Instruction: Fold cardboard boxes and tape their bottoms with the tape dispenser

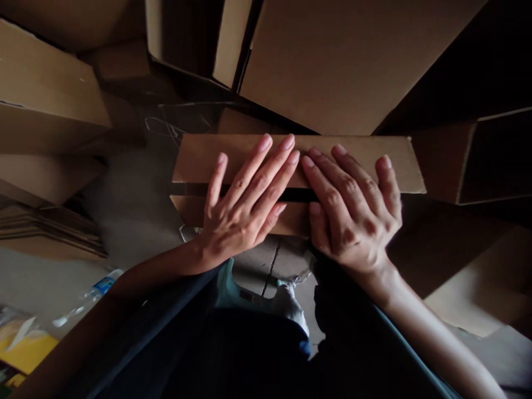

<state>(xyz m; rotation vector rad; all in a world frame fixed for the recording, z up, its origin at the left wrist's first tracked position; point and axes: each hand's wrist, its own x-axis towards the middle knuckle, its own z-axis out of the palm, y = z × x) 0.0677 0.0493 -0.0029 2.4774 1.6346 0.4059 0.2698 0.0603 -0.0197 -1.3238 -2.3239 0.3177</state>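
A brown cardboard box (361, 145) lies crosswise in front of me, its two long flaps facing up. Between the far flap and the near flap (187, 208) runs a dark gap. My left hand (247, 202) rests flat across both flaps left of the middle, fingers stretched out and a little spread. Beside it my right hand (353, 213) lies on the right half, fingers extended over the far flap and the thumb by the near one. Neither hand grasps anything. The gap is partly hidden under the hands.
Large cardboard boxes (332, 61) stand close behind, with more boxes (45, 77) at left and a dark-sided box (449, 160) at right. Flattened cardboard (50, 233) is stacked at left. A plastic bottle (102, 285) lies on the grey floor (128, 194) near a yellow item (33, 352).
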